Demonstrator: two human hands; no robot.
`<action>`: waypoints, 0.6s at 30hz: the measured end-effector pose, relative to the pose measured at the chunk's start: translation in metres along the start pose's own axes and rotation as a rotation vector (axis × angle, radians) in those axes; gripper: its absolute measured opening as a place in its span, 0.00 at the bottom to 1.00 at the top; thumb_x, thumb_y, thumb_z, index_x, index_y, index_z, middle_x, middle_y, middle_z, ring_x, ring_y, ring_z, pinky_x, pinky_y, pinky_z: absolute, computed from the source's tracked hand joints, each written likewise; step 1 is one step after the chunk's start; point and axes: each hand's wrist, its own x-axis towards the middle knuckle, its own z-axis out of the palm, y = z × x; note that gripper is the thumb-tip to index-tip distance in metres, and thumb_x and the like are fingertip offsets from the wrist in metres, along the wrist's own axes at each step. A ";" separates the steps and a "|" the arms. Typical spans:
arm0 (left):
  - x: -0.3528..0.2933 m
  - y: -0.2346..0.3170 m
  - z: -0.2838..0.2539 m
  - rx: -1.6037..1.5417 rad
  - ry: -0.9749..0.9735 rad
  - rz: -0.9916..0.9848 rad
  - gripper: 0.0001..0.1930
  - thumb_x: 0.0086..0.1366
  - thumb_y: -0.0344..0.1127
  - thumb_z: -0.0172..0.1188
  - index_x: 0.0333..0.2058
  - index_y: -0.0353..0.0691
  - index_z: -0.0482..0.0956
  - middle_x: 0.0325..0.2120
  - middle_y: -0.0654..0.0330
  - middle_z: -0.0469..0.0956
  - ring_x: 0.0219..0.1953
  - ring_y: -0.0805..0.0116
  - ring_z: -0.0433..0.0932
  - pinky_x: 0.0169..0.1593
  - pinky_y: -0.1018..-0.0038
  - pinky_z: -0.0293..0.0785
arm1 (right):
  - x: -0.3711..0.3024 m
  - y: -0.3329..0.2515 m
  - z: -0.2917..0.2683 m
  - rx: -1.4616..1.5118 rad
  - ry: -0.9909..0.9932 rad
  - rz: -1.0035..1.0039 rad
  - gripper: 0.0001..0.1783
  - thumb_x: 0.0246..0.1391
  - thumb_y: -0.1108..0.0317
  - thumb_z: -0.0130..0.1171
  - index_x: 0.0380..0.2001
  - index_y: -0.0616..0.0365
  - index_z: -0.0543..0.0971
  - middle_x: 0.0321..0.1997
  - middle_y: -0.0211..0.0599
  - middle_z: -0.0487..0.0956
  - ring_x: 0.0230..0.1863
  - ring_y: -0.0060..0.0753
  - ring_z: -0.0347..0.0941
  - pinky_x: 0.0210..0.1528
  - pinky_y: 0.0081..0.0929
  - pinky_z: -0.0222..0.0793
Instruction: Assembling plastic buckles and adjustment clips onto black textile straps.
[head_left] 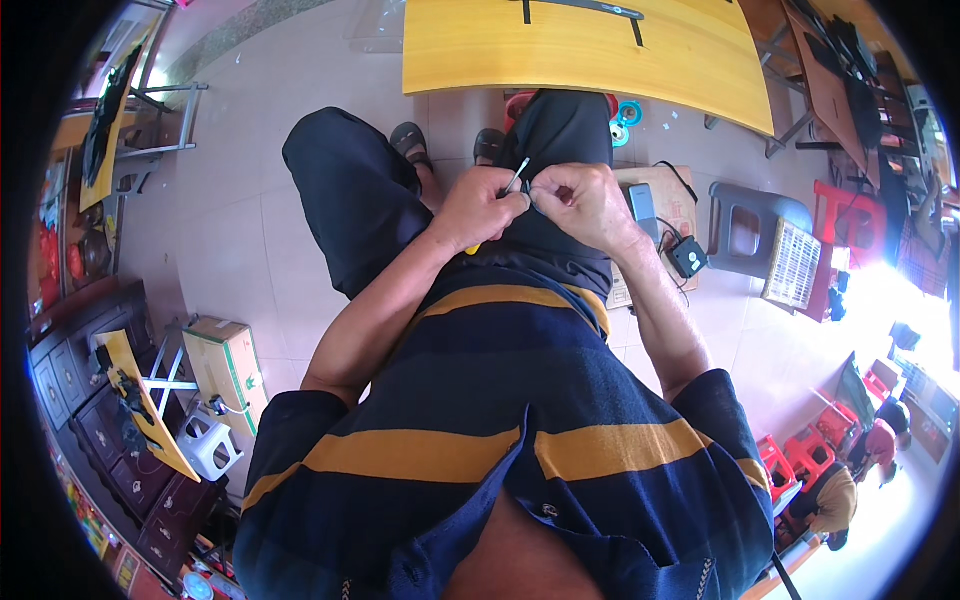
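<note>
Over my lap, my left hand [478, 208] is closed round a screwdriver [518, 174]. Its thin metal shaft sticks up past the thumb, and a bit of yellow handle shows below the palm. Close beside it, my right hand [582, 205] has thumb and forefinger pinched together near the shaft. A small dark piece [528, 187] shows between the two hands at the right fingertips; it is too small to name. My dark trousers [345, 190] lie beneath both hands.
A yellow table [580, 60] with a dark strip on top stands in front. To the right are a cardboard piece [680, 190] with a phone-like device [642, 205] and black box [688, 257], then a grey stool [740, 225]. A carton [222, 365] stands left.
</note>
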 end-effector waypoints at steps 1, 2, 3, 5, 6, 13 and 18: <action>0.000 -0.001 0.000 0.008 0.001 0.001 0.10 0.64 0.28 0.58 0.22 0.38 0.73 0.13 0.68 0.69 0.13 0.80 0.67 0.17 0.79 0.60 | 0.000 0.000 0.000 0.000 0.001 0.000 0.03 0.48 0.72 0.63 0.28 0.61 0.83 0.23 0.46 0.80 0.26 0.43 0.80 0.30 0.34 0.74; 0.001 -0.001 0.001 0.008 0.000 0.002 0.10 0.64 0.28 0.58 0.22 0.38 0.73 0.13 0.68 0.69 0.13 0.80 0.67 0.17 0.79 0.60 | 0.001 0.000 0.000 -0.002 0.014 -0.014 0.03 0.48 0.72 0.63 0.27 0.61 0.83 0.23 0.46 0.79 0.26 0.44 0.80 0.30 0.35 0.74; 0.002 -0.002 0.002 0.035 0.008 0.001 0.09 0.64 0.28 0.58 0.23 0.38 0.74 0.13 0.68 0.69 0.13 0.80 0.67 0.17 0.79 0.60 | 0.001 0.000 0.001 -0.004 0.028 -0.029 0.03 0.48 0.72 0.63 0.26 0.60 0.82 0.22 0.46 0.79 0.25 0.45 0.80 0.30 0.35 0.74; 0.002 -0.004 0.002 0.063 0.015 0.000 0.09 0.64 0.28 0.58 0.23 0.38 0.75 0.13 0.68 0.69 0.13 0.80 0.67 0.17 0.79 0.60 | 0.001 -0.002 0.002 -0.034 0.034 -0.035 0.03 0.47 0.73 0.62 0.25 0.60 0.82 0.22 0.45 0.79 0.25 0.46 0.79 0.30 0.35 0.74; 0.002 -0.004 0.002 0.081 0.014 0.009 0.09 0.64 0.28 0.58 0.24 0.38 0.75 0.13 0.68 0.70 0.13 0.80 0.67 0.17 0.79 0.60 | 0.001 -0.003 0.003 -0.063 0.039 -0.041 0.03 0.46 0.73 0.62 0.25 0.60 0.82 0.21 0.45 0.79 0.25 0.47 0.79 0.30 0.35 0.74; 0.000 -0.002 0.006 0.116 0.031 0.014 0.09 0.64 0.28 0.58 0.23 0.37 0.75 0.13 0.68 0.70 0.12 0.80 0.67 0.17 0.78 0.60 | -0.001 0.002 0.007 -0.079 0.107 -0.054 0.02 0.45 0.75 0.61 0.22 0.60 0.80 0.21 0.45 0.78 0.25 0.49 0.78 0.29 0.35 0.74; 0.001 -0.002 0.002 0.023 0.015 -0.017 0.10 0.63 0.27 0.58 0.22 0.37 0.74 0.12 0.67 0.69 0.12 0.79 0.67 0.17 0.78 0.60 | -0.004 -0.002 -0.001 0.011 -0.007 0.016 0.04 0.46 0.75 0.61 0.28 0.60 0.82 0.23 0.45 0.79 0.26 0.46 0.79 0.30 0.35 0.73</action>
